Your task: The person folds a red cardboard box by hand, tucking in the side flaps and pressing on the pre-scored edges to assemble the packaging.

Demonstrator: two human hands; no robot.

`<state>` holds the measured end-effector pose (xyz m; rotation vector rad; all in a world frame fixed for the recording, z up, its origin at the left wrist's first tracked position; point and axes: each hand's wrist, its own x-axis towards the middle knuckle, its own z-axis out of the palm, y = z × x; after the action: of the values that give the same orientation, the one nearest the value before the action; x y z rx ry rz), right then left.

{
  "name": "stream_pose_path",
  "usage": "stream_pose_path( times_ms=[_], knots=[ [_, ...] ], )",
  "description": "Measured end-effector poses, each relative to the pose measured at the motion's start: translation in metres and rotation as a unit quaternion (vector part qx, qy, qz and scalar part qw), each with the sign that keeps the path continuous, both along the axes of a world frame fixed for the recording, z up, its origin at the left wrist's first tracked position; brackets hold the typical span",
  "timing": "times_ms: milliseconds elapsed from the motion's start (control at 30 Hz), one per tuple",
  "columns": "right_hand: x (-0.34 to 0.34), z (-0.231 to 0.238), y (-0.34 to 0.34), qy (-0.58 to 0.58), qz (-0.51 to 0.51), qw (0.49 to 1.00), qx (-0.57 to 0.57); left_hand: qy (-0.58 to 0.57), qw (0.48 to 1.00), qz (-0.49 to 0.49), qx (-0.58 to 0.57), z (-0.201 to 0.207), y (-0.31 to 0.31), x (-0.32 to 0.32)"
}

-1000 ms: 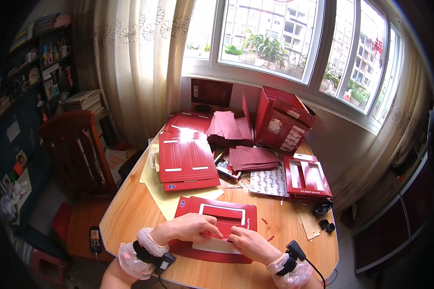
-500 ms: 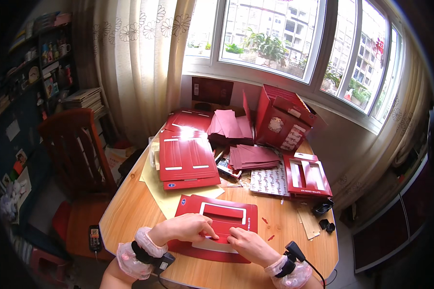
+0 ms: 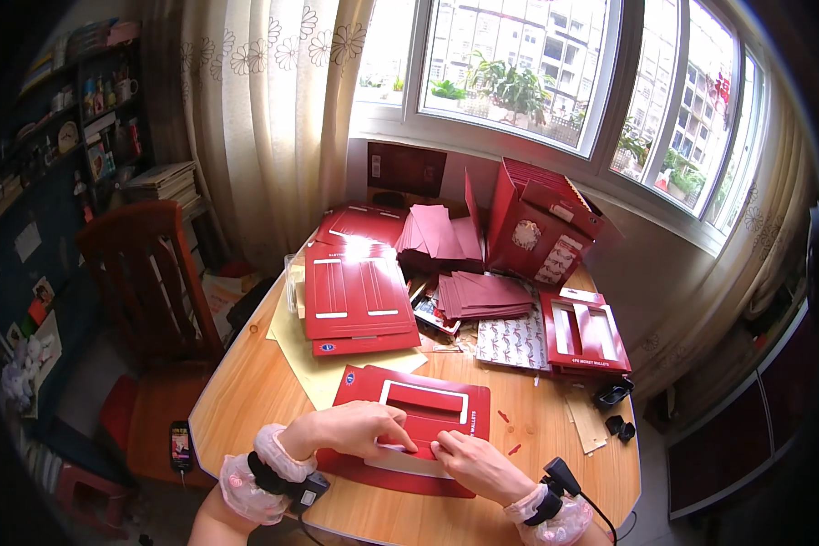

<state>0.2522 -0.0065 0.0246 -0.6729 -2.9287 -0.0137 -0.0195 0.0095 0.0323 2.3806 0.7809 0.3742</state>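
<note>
A flat red cardboard packaging blank (image 3: 464,397) with white-bordered cut-outs lies near the front edge of the table. My left hand (image 3: 355,429) bends over its near left part, thumb and index finger pinched at the red strip across the lower cut-out. Beside it, my right hand (image 3: 476,461) has its fingers curled and pressed on the right end of that same strip. The tips of both hands are close together, and their curled fingers are partly hidden. A pale surface shows inside the lower cut-out. Small red scraps (image 3: 515,449) lie to the right.
Behind the blank are a stack of red blanks (image 3: 357,300) on yellow paper (image 3: 305,364), dark pink envelopes (image 3: 484,297), a patterned sheet (image 3: 511,340) and a folded red window box (image 3: 587,333). A large red carton (image 3: 541,223) stands at the back; black clips (image 3: 614,392) lie right.
The whole view has shifted slightly. Both hands stay at the strip with hardly any movement. The screen of the phone on the chair at the left has changed.
</note>
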Motion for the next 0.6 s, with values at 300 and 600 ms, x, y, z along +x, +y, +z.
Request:
stream_pose_path(
  times_ms=[300, 600],
  knots=[
    [-0.002, 0.003, -0.002, -0.013, -0.004, 1.0, 0.002, 0.004, 0.993, 0.11, -0.051, -0.013, 0.001, 0.017],
    [-0.003, 0.008, -0.007, -0.041, 0.001, 0.999, 0.017, -0.004, 0.99, 0.117, -0.073, -0.023, 0.01, 0.014]
  ],
)
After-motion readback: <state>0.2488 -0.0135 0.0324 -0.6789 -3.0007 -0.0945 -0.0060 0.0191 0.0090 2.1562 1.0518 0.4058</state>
